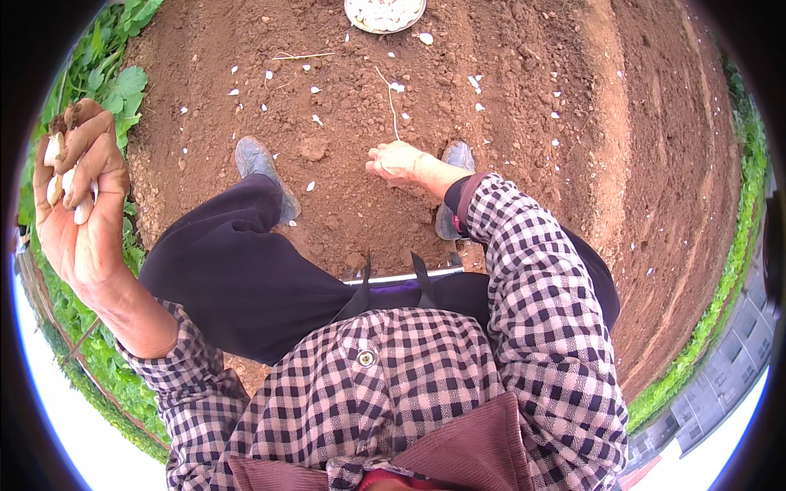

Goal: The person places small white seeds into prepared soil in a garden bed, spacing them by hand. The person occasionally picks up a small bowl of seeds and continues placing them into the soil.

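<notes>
My left hand (pixel 86 190) is raised at the far left, palm up, its soil-covered fingers curled around several white garlic cloves (pixel 66 181). Between my boots, my right hand (pixel 396 164) reaches down to the brown soil (pixel 350 202); its fingertips are hidden beneath it, so whether it holds a clove cannot be told. A thin pale stalk (pixel 391 101) lies just beyond its knuckles. More cloves are spread over the soil in loose rows, one (pixel 311 185) lying left of my right hand. At the top edge stands a round bowl (pixel 368 29) filled with cloves.
Grey boots (pixel 255 161) stand on either side of my right hand. A straw-like stick (pixel 304 56) lies on the soil ahead. Leafy green plants (pixel 126 86) border the plot at left, and a green strip (pixel 731 264) curves along the right. A pale-edged seat (pixel 405 278) shows beneath me.
</notes>
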A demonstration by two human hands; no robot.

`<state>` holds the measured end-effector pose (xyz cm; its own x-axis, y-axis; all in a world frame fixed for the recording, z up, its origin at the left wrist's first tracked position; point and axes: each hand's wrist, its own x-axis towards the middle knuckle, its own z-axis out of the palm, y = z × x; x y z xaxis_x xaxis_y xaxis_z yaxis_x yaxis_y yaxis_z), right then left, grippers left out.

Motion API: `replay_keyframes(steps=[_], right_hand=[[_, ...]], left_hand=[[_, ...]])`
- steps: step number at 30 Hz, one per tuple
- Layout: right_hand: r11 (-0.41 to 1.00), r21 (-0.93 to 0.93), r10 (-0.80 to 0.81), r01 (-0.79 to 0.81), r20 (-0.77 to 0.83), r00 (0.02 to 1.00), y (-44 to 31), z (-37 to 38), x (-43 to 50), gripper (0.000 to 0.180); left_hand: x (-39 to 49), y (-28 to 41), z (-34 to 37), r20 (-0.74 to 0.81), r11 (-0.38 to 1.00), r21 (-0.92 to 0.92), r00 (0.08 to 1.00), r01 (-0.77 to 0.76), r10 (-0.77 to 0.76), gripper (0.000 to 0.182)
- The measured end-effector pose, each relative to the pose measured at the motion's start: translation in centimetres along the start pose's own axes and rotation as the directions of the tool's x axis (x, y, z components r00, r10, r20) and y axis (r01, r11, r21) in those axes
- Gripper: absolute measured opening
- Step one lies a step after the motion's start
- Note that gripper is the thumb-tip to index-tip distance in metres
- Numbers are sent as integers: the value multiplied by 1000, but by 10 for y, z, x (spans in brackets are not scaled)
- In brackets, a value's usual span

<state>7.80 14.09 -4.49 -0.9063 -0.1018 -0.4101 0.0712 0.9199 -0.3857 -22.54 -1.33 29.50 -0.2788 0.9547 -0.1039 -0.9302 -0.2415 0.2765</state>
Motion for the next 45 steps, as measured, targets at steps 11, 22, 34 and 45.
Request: replay_keyframes(steps=[11, 22, 34, 45], right_hand=[[917, -211, 274, -338, -285, 919, 90, -199, -112, 27], [380, 828, 918, -413, -283, 277, 63, -68, -265, 26], [150, 954, 986, -262, -122, 118, -15, 51, -273, 26], [391, 763, 911, -516, -401, 96, -39, 144, -249, 20]], left_hand=[[16, 7, -10, -58, 991, -119, 997, -60, 53, 23], [69, 24, -46, -128, 1000, -2, 992, -16, 15, 25], [139, -200, -71, -383, 958, 67, 893, 280, -234, 19], [104, -256, -111, -632, 897, 182, 747, 404, -209, 14]])
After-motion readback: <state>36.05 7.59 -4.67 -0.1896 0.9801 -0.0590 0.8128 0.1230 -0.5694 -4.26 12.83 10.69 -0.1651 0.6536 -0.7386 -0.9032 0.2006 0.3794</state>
